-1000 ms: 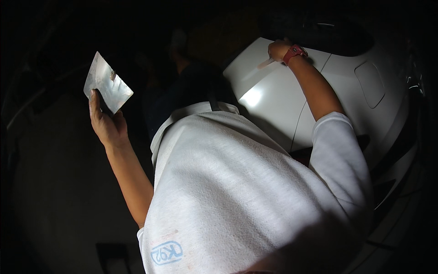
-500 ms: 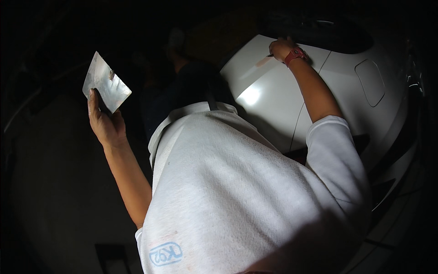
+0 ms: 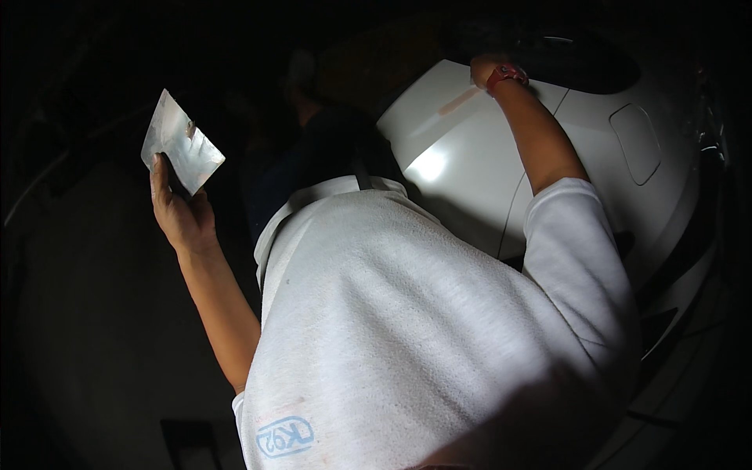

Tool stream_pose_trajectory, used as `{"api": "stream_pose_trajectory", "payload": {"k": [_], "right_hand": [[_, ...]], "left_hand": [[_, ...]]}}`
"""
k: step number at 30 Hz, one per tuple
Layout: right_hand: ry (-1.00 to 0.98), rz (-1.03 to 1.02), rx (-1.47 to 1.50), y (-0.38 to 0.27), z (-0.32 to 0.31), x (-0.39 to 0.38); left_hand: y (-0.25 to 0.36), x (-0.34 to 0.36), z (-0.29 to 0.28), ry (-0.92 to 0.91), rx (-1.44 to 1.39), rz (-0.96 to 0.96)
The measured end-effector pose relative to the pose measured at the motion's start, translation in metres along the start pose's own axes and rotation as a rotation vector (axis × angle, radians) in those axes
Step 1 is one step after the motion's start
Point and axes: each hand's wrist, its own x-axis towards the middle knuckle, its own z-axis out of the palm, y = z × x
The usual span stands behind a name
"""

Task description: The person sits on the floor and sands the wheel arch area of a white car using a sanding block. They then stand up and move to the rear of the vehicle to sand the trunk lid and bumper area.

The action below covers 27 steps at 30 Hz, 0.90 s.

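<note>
My left hand holds a flat, shiny square plate by its lower corner, away from my body. A small brownish dab sits near the plate's edge. Far to the right, my right hand is bent over the edge of a white car body panel, by the wheel. Its fingers look closed, but what they hold is hidden. Just left of that hand, a pale brown streak lies on the panel. A red watch is on my right wrist.
A dark wheel is set in the car's arch beyond my right hand. On the right, the panel carries a closed fuel flap and a thin seam. Bright light reflects off the panel; the surroundings are very dark.
My right hand has shifted slightly right and turned toward the wheel arch, baring more of the brown streak. The thin dark edge at its fingers no longer shows. My left hand stays put.
</note>
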Motion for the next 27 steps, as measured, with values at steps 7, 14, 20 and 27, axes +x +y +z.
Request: {"api": "stream_pose_trajectory", "payload": {"k": [7,14,20,27], "right_hand": [[-0.089,-0.090,-0.010,-0.019,0.015,0.006],[-0.142,-0.234,-0.074,-0.054,-0.001,-0.031],[0.502,-0.231,1.132,-0.044,-0.082,-0.086],[1.360,-0.826,1.152,-0.236,-0.153,-0.300]], "left_hand": [[-0.003,0.001,-0.004,-0.033,-0.060,0.013],[-0.002,0.002,-0.008,-0.002,-0.008,0.015],[-0.001,0.020,-0.026,-0.211,-0.130,-0.039],[-0.017,0.049,-0.033,-0.506,-0.266,-0.024]]}}
